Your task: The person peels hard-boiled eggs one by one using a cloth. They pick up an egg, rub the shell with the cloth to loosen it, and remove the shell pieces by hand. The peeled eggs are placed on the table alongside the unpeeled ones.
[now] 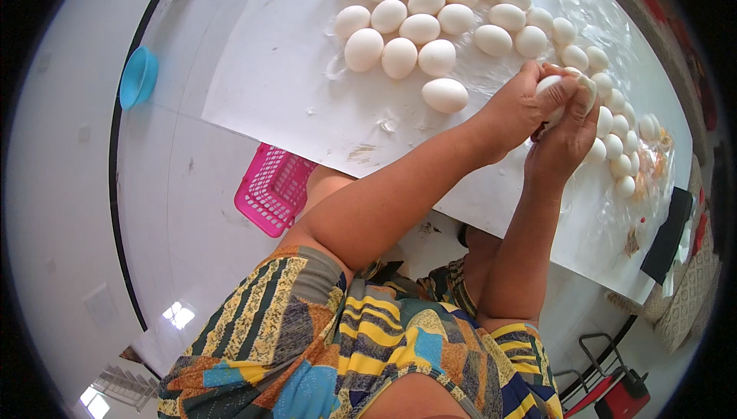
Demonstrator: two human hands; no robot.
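Observation:
Both my hands meet over the right half of a white-topped table (276, 73). My left hand (527, 108) grips a white egg (547, 83), partly covered by the fingers. Pressed close against it, my right hand (567, 131) pinches a pale, cloth-like piece (588, 91) at the egg's far side; its exact material is unclear. Larger white eggs (420, 29) are grouped left of my hands, and one egg (445, 95) lies apart nearer me. Smaller white eggs (614, 145) lie to the right, partly behind my right hand.
Clear plastic film (599, 22) lies under and beside the eggs. Crumpled plastic with orange-brown contents (650, 160) and a black flat object (667, 237) are at the table's right end. A pink basket (273, 189) stands below the front edge; a blue basin (139, 78) is farther left.

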